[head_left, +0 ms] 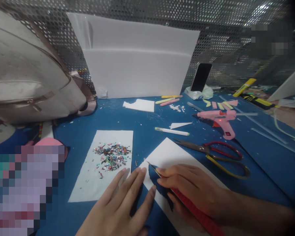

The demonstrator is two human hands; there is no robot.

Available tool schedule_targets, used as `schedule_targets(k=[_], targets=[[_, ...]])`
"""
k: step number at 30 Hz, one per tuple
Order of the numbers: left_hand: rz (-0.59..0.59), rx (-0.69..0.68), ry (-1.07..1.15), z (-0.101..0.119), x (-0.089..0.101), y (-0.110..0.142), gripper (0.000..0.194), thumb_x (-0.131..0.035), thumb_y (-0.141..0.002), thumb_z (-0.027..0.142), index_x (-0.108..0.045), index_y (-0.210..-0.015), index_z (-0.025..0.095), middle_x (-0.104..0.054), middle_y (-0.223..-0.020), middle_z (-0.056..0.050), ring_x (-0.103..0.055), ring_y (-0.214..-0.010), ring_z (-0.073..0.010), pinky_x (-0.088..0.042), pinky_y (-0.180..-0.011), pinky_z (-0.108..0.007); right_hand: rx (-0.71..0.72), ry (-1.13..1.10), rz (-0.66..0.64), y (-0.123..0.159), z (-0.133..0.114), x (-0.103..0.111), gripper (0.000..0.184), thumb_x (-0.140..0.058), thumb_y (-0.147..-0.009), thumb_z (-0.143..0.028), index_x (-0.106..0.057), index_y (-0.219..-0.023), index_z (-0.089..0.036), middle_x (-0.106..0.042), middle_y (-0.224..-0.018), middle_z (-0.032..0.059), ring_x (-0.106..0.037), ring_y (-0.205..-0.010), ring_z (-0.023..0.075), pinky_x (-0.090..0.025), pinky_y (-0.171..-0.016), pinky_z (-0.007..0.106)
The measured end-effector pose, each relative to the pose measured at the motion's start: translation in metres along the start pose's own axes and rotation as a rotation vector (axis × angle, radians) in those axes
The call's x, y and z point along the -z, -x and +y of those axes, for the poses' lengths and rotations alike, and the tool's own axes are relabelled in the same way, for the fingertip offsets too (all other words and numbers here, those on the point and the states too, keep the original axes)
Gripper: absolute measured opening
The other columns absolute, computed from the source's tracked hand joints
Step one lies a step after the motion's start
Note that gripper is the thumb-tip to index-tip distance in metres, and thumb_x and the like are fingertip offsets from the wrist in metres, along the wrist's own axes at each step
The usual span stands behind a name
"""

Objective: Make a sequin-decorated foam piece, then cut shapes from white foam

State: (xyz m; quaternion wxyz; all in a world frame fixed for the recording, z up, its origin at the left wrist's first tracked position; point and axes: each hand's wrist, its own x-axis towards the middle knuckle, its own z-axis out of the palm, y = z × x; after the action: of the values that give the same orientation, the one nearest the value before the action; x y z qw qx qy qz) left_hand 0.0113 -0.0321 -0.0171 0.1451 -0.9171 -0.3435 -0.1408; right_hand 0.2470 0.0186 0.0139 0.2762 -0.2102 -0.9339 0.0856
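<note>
My right hand is closed around a red-handled craft knife, its thin pointed blade resting near the left edge of a white board. A dark curved opening under that hand shows the blue table through the board. My left hand lies flat with its fingers stretched out, the fingertips touching the board's left edge. Beside it is a white paper sheet bearing a pile of small multicoloured bits. Scissors with red and yellow handles lie just beyond my right hand.
A pink glue gun lies at the right on the blue table. Markers and white scraps lie farther back. A phone leans before the mesh wall, beside a large white board. A backpack stands left.
</note>
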Motion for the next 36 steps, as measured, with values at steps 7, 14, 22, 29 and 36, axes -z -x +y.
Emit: schedule_targets(k=[7, 14, 22, 29, 36], targets=[[0.043, 0.004, 0.012, 0.005, -0.003, 0.004, 0.045, -0.051, -0.091, 0.045, -0.059, -0.126, 0.018, -0.067, -0.117, -0.004, -0.052, -0.117, -0.0223, -0.010, -0.118, -0.042, -0.006, 0.016, -0.019, 0.001, 0.000, 0.001, 0.029, -0.046, -0.081, -0.006, -0.054, -0.109, -0.013, -0.068, -0.101, 0.0112, -0.064, -0.101, 0.0171, -0.054, -0.087, 0.028], [0.053, -0.004, 0.006, 0.004, -0.003, 0.006, 0.045, -0.051, -0.091, 0.045, -0.059, -0.126, 0.017, -0.067, -0.116, -0.006, -0.052, -0.118, -0.0232, -0.013, -0.117, -0.043, -0.011, 0.035, -0.019, 0.003, 0.002, 0.001, 0.026, -0.048, -0.082, -0.006, -0.056, -0.106, -0.013, -0.068, -0.102, 0.0106, -0.065, -0.098, 0.0164, -0.054, -0.086, 0.027], [0.061, 0.001, 0.010, 0.005, -0.005, 0.004, 0.044, -0.051, -0.092, 0.045, -0.059, -0.125, 0.018, -0.066, -0.117, -0.006, -0.052, -0.118, -0.0231, -0.013, -0.117, -0.043, -0.038, -0.015, -0.030, 0.010, 0.001, 0.006, 0.022, -0.048, -0.084, -0.010, -0.056, -0.104, -0.015, -0.068, -0.102, 0.0094, -0.064, -0.100, 0.0140, -0.051, -0.089, 0.024], [0.055, 0.023, 0.060, 0.005, -0.003, 0.005, 0.042, -0.054, -0.090, 0.043, -0.060, -0.125, 0.020, -0.067, -0.118, -0.005, -0.054, -0.116, -0.0227, -0.015, -0.117, -0.042, -0.070, -0.143, 0.050, 0.011, 0.006, -0.001, 0.028, -0.051, -0.080, -0.011, -0.055, -0.107, -0.014, -0.065, -0.105, 0.0107, -0.063, -0.096, 0.0174, -0.053, -0.085, 0.030], [0.090, 0.052, 0.119, 0.008, 0.001, 0.004, 0.028, -0.052, -0.092, 0.025, -0.064, -0.116, 0.018, -0.063, -0.124, -0.009, -0.053, -0.120, -0.0254, -0.025, -0.113, -0.045, -0.107, -0.328, 0.049, 0.008, 0.013, 0.002, 0.037, -0.054, -0.079, -0.011, -0.052, -0.115, -0.017, -0.061, -0.111, 0.0100, -0.060, -0.102, 0.0194, -0.052, -0.086, 0.030]])
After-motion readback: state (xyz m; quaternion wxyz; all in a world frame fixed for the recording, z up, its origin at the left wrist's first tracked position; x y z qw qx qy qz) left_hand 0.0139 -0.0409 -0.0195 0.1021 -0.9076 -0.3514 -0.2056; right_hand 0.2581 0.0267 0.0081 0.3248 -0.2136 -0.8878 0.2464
